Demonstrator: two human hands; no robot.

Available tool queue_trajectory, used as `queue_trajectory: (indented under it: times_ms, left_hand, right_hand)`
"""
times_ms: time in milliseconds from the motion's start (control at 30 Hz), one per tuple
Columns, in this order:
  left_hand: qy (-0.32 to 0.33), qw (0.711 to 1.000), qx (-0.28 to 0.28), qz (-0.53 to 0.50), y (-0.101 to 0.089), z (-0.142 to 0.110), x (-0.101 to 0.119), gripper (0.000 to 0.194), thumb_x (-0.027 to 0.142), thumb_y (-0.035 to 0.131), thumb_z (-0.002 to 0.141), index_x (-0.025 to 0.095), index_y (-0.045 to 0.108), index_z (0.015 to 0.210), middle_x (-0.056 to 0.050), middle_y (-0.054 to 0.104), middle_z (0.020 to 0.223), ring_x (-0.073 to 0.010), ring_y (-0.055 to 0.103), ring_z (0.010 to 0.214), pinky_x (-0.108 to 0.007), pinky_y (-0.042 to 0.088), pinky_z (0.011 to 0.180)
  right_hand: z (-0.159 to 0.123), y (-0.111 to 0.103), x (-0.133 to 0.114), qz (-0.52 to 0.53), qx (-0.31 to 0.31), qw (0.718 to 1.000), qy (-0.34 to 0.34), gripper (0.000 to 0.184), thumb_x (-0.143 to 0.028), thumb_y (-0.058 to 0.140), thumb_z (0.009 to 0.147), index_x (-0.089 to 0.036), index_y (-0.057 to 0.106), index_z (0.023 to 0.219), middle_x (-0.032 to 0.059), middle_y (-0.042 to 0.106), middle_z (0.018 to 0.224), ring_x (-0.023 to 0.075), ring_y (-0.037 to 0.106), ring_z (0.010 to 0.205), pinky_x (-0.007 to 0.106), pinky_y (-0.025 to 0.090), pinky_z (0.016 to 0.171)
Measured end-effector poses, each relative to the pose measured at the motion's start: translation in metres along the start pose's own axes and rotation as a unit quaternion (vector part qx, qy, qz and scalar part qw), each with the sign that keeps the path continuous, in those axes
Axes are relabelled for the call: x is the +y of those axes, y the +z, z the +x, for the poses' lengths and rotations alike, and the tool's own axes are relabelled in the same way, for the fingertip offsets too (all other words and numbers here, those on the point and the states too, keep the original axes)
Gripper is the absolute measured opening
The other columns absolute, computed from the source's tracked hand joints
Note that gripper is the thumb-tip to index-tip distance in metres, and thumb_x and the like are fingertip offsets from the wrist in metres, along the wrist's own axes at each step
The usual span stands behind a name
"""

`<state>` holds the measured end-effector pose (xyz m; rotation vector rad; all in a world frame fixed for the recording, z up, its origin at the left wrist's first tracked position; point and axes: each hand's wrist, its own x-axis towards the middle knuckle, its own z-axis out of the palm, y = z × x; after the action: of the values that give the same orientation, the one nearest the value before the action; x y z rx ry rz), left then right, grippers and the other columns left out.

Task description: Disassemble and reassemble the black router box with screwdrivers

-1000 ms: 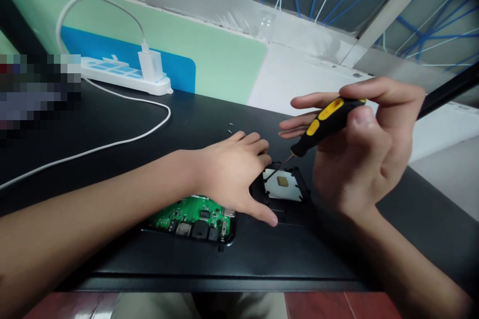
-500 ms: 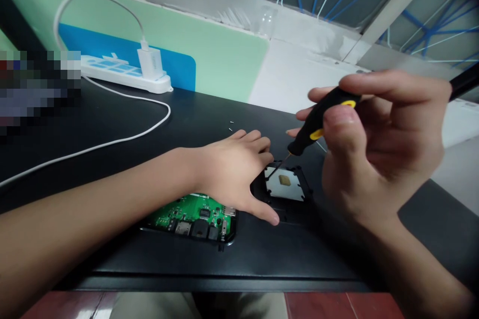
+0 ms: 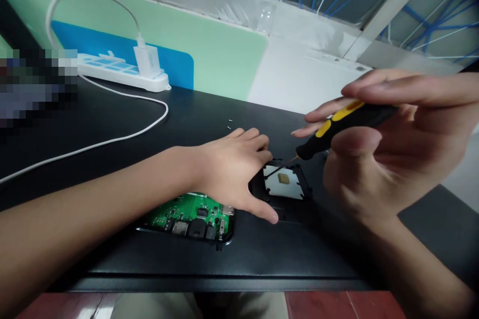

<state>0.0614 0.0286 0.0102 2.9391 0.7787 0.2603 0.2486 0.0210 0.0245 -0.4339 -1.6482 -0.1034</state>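
The right hand (image 3: 407, 159) has shifted rightward and now runs to the picture's edge. Its screwdriver (image 3: 318, 140) leans lower than half a second ago, and the handle has turned: the yellow patches (image 3: 346, 110), then mostly behind the thumb (image 3: 355, 140), now show along the upper side, with the thumb below.
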Motion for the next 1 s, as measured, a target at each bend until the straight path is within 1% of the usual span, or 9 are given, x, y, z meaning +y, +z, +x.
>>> queue_trajectory:
  times_ms: [133, 267, 400, 500, 567, 667, 767, 900, 1000]
  left_hand:
    - [-0.001, 1.000, 0.000, -0.005, -0.001, 0.001, 0.000, 0.087, 0.084, 0.065, 0.079, 0.014, 0.063, 0.132, -0.015, 0.058, 0.132, -0.0335, 0.051, 0.113, -0.044, 0.039, 0.100]
    - [-0.002, 1.000, -0.005, 0.001, -0.002, 0.001, 0.000, 0.085, 0.084, 0.063, 0.079, 0.015, 0.065, 0.128, -0.015, 0.059, 0.129, -0.0334, 0.051, 0.113, -0.044, 0.039, 0.099]
    - [0.001, 1.000, -0.003, 0.004, -0.002, 0.002, 0.000, 0.088, 0.087, 0.060, 0.079, 0.011, 0.068, 0.123, -0.014, 0.060, 0.117, -0.0329, 0.051, 0.108, -0.045, 0.039, 0.098]
    - [0.000, 1.000, -0.001, 0.004, -0.002, 0.002, 0.000, 0.089, 0.087, 0.060, 0.079, 0.011, 0.068, 0.123, -0.014, 0.059, 0.117, -0.0333, 0.051, 0.109, -0.046, 0.039, 0.099]
    - [0.000, 1.000, -0.001, 0.003, -0.002, 0.002, 0.000, 0.090, 0.088, 0.060, 0.079, 0.010, 0.068, 0.124, -0.014, 0.059, 0.118, -0.0337, 0.051, 0.109, -0.046, 0.039, 0.099]
    - [0.002, 1.000, 0.001, 0.003, -0.001, 0.001, -0.001, 0.091, 0.088, 0.059, 0.079, 0.010, 0.067, 0.124, -0.015, 0.059, 0.120, -0.0337, 0.052, 0.110, -0.046, 0.039, 0.098]
    - [0.002, 1.000, 0.007, 0.003, 0.000, 0.001, -0.001, 0.089, 0.087, 0.061, 0.078, 0.011, 0.067, 0.124, -0.015, 0.060, 0.121, -0.0335, 0.052, 0.111, -0.045, 0.040, 0.098]
    - [-0.004, 1.000, 0.010, -0.001, 0.000, 0.001, 0.000, 0.086, 0.087, 0.063, 0.078, 0.014, 0.068, 0.121, -0.014, 0.060, 0.119, -0.0331, 0.052, 0.110, -0.045, 0.040, 0.098]
    - [-0.002, 1.000, 0.005, 0.000, -0.001, 0.001, 0.001, 0.082, 0.086, 0.062, 0.079, 0.014, 0.069, 0.120, -0.014, 0.060, 0.120, -0.0328, 0.052, 0.110, -0.044, 0.039, 0.099]
  right_hand:
    - [0.001, -0.002, 0.004, -0.002, 0.032, 0.999, -0.020, 0.043, -0.061, 0.081, 0.075, -0.032, 0.076, 0.107, 0.0029, 0.061, 0.097, 0.0191, 0.070, 0.072, 0.040, 0.063, 0.058]
    - [0.002, -0.002, -0.003, -0.016, 0.032, 0.999, 0.008, 0.039, -0.053, 0.087, 0.071, -0.035, 0.078, 0.104, 0.0026, 0.063, 0.095, 0.0200, 0.069, 0.073, 0.040, 0.062, 0.057]
    - [0.003, -0.001, -0.010, -0.004, 0.000, 0.999, 0.036, 0.027, -0.032, 0.078, 0.085, -0.036, 0.075, 0.111, 0.0018, 0.067, 0.101, 0.0207, 0.072, 0.083, 0.036, 0.063, 0.057]
    - [0.001, 0.000, -0.013, 0.028, -0.024, 0.997, 0.071, 0.023, -0.039, 0.064, 0.095, -0.038, 0.072, 0.116, 0.0021, 0.070, 0.114, 0.0255, 0.075, 0.092, 0.040, 0.065, 0.059]
    - [-0.002, 0.000, -0.015, 0.035, -0.028, 0.993, 0.105, 0.023, -0.045, 0.056, 0.098, -0.039, 0.071, 0.115, 0.0016, 0.073, 0.112, 0.0274, 0.077, 0.088, 0.044, 0.064, 0.061]
    - [-0.004, 0.000, -0.019, 0.035, -0.022, 0.990, 0.132, 0.026, -0.048, 0.050, 0.101, -0.038, 0.071, 0.114, 0.0020, 0.075, 0.111, 0.0254, 0.077, 0.077, 0.042, 0.062, 0.057]
    - [-0.005, 0.001, -0.017, 0.032, -0.012, 0.992, 0.122, 0.028, -0.054, 0.055, 0.098, -0.037, 0.072, 0.112, 0.0024, 0.072, 0.114, 0.0231, 0.076, 0.074, 0.038, 0.060, 0.053]
    - [-0.006, -0.002, -0.009, 0.041, -0.031, 0.995, 0.090, 0.043, -0.069, 0.065, 0.084, -0.039, 0.071, 0.115, 0.0025, 0.068, 0.115, 0.0225, 0.075, 0.076, 0.036, 0.060, 0.051]
    - [-0.006, -0.004, -0.005, 0.026, -0.030, 0.996, 0.078, 0.040, -0.060, 0.077, 0.080, -0.040, 0.071, 0.115, 0.0020, 0.069, 0.111, 0.0245, 0.075, 0.082, 0.038, 0.064, 0.057]
